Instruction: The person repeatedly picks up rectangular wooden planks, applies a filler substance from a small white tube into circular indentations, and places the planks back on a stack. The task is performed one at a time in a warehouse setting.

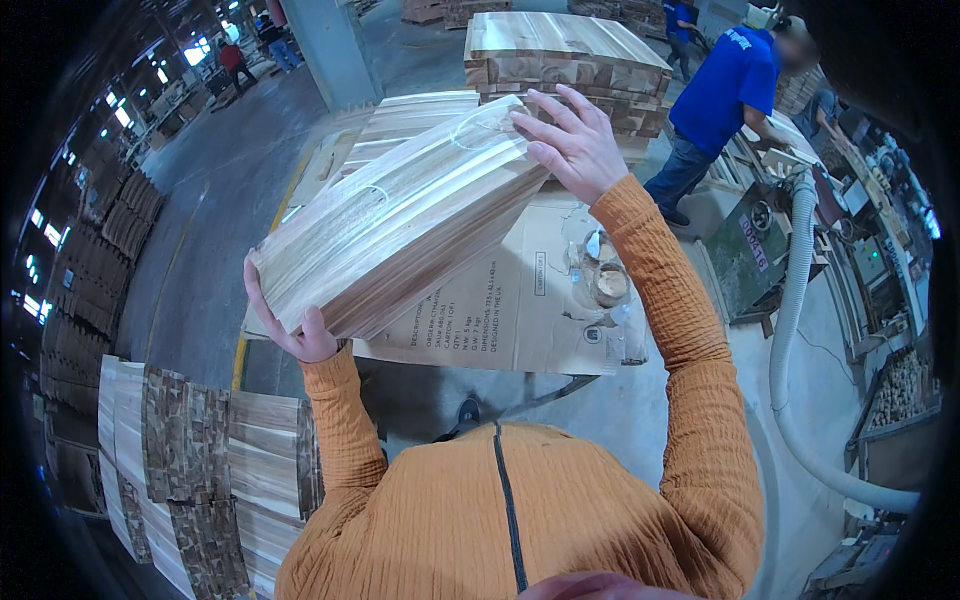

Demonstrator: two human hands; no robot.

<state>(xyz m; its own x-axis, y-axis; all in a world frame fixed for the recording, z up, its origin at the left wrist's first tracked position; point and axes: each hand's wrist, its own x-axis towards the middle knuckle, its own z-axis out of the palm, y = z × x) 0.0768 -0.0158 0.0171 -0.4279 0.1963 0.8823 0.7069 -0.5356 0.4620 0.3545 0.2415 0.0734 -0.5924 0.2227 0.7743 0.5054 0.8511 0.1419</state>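
A long, thick block of striped wood [420, 200], perhaps several boards stacked together, hangs tilted before me above the cardboard. Rings are drawn in pale lines on its top face. My left hand [300, 335] grips its near left end, the thumb on one side and the fingers round the edge. At the far right end my right hand [577, 145] presses against the corner, fingers fairly spread and the thumb by the side. Below lies a flattened cardboard sheet [540, 335], with a small round pot [608, 285] among stains on its right part.
Stacked wooden panels stand behind the cardboard [565, 40] and at my lower left [265, 450]. A person in a blue shirt [725, 85] works at the right, near a green machine [750, 240] and a pale hose [790, 330]. A grey pillar [335, 55] rises farther back.
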